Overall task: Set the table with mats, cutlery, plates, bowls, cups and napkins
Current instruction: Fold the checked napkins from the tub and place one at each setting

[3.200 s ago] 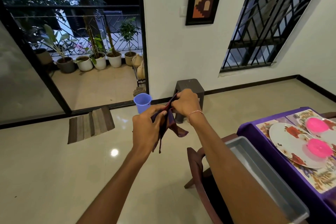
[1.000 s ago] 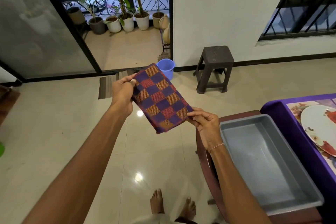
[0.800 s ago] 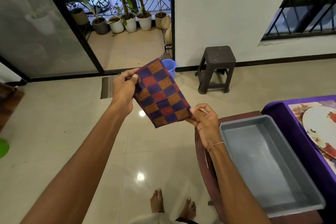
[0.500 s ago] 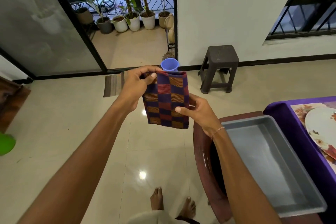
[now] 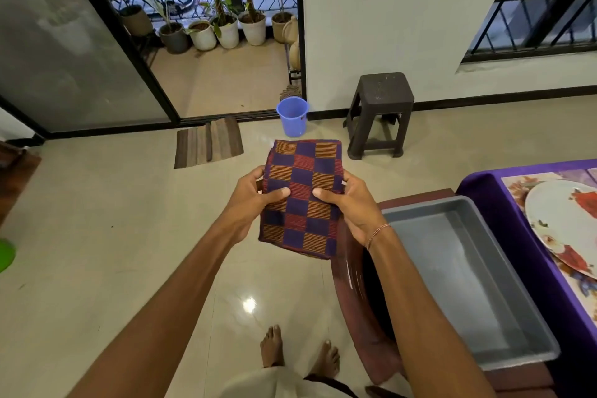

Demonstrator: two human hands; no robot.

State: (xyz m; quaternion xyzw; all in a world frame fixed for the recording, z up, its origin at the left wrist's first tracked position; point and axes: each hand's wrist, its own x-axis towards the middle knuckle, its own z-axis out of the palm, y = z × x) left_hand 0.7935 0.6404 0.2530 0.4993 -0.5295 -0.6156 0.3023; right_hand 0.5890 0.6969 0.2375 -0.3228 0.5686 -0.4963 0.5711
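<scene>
A folded napkin (image 5: 302,171), checked in purple, red and orange, is held flat in front of me above the floor. My left hand (image 5: 250,200) grips its left edge, thumb on top. My right hand (image 5: 350,203) grips its right edge the same way. At the far right stands the table under a purple cloth (image 5: 481,191), with a floral mat (image 5: 517,191) and a floral plate (image 5: 555,226) on it, both cut off by the frame edge.
A grey empty tray (image 5: 468,271) rests on a wooden chair (image 5: 358,310) beside the table. Further off stand a dark plastic stool (image 5: 381,107), a blue bucket (image 5: 292,116) and a striped doormat (image 5: 208,142). My bare feet (image 5: 297,349) are on the tiled floor.
The napkin went from bunched to folded into a flat rectangle. It has turned from a diagonal tilt to straight, and both hands have come in to grip its two sides.
</scene>
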